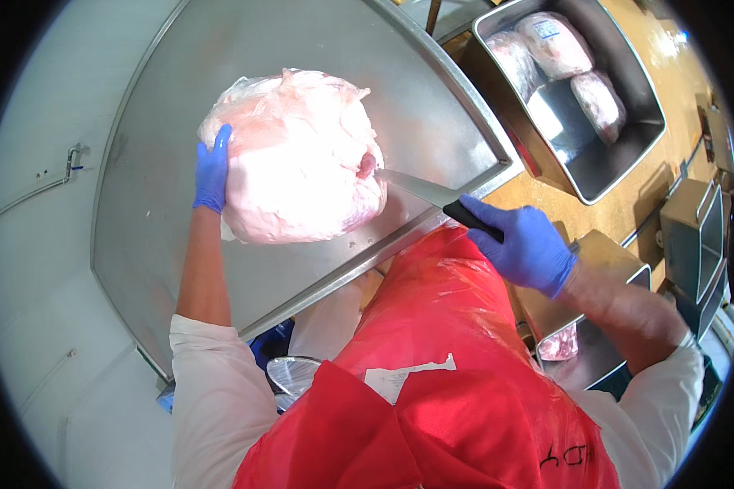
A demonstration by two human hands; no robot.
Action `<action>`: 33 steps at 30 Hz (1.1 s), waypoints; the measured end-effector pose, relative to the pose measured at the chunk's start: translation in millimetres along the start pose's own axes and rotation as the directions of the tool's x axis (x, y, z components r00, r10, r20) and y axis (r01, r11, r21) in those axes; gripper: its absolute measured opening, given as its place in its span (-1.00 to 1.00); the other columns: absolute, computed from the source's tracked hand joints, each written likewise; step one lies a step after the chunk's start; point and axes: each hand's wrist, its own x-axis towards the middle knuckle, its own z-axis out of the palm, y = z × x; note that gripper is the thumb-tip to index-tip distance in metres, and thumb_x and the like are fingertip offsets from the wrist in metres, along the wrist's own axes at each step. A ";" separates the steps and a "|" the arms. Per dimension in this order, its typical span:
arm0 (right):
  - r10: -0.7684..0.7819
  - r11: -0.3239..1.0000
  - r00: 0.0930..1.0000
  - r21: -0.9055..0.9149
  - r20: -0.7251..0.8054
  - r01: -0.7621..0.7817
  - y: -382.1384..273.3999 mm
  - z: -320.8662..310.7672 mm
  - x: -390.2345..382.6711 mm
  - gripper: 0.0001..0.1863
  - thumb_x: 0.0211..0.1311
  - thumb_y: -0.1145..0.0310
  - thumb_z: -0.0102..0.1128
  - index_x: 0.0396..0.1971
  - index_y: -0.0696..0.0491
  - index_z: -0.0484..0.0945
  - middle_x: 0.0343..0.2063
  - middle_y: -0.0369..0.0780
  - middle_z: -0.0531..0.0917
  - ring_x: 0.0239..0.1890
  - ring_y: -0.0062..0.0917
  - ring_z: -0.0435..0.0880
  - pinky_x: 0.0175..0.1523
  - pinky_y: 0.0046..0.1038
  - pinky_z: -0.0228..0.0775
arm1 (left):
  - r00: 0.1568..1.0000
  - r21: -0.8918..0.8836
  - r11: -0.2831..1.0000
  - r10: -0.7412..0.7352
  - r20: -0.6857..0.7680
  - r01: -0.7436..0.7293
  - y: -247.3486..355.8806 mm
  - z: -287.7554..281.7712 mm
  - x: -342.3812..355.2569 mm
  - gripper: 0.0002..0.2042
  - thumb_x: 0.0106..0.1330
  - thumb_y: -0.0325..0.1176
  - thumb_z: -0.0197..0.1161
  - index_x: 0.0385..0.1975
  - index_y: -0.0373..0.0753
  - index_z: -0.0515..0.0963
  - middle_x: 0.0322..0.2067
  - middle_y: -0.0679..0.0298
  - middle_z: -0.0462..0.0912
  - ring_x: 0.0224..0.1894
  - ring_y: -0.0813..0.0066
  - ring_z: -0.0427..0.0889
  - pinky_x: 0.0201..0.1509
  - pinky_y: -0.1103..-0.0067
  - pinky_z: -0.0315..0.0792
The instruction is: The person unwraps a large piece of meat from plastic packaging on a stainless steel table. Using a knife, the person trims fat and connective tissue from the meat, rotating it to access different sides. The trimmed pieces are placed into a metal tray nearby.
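Note:
A large, pale, fat-covered piece of meat (289, 163) lies on the steel table (159, 220), with clear plastic film about its upper left. My left hand (212, 173), in a blue glove, grips its left side; the thumb points up along the edge and some fingers are hidden. In my gloved right hand (530, 251) is a knife (422, 187) with a black handle and a long blade. The blade points left, and its tip meets the right side of the meat beside a small reddish spot (368, 165).
A raised metal rim (462, 81) borders the table. Beyond it at the upper right stands a deep steel tub (632, 77) with several film-wrapped meat packs (556, 45). Another steel bin (591, 359), holding a red piece of meat (559, 343), is below my right forearm. More metal bins (701, 236) stand far right.

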 end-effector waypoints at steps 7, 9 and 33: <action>-0.084 0.967 0.960 0.211 -0.268 0.143 82.6 116.1 -5.9 -0.40 0.47 0.27 0.29 0.47 -0.09 0.44 -0.34 0.09 0.72 -0.36 -0.01 0.75 -0.22 -0.20 0.61 | 0.996 -0.096 0.995 0.017 0.084 -0.009 -1.6 -8.2 -10.0 -0.22 0.49 0.18 0.22 0.46 -0.38 0.33 0.32 -0.02 0.53 0.26 0.19 0.60 0.35 0.33 0.51; -0.071 0.921 0.933 0.337 -0.353 0.197 94.7 157.8 -4.9 -0.41 0.47 0.32 0.31 0.46 -0.06 0.46 -0.34 0.07 0.71 -0.45 -0.31 0.71 -0.22 -0.33 0.59 | 0.996 -0.146 0.988 -0.032 0.083 0.044 -8.1 -5.7 -4.4 -0.20 0.50 0.20 0.20 0.47 -0.37 0.32 0.33 0.00 0.53 0.27 0.19 0.60 0.35 0.32 0.51; -0.067 0.998 0.941 -0.029 -0.332 0.061 58.7 80.9 -78.0 -0.47 0.43 0.25 0.30 0.38 -0.28 0.56 -0.41 -0.03 0.68 -0.40 -0.07 0.71 -0.25 -0.15 0.60 | 0.999 0.001 1.000 -0.024 0.044 0.024 -32.2 -21.8 16.9 0.04 0.38 0.41 0.16 0.50 -0.51 0.22 0.38 -0.14 0.45 0.36 0.08 0.52 0.44 0.28 0.42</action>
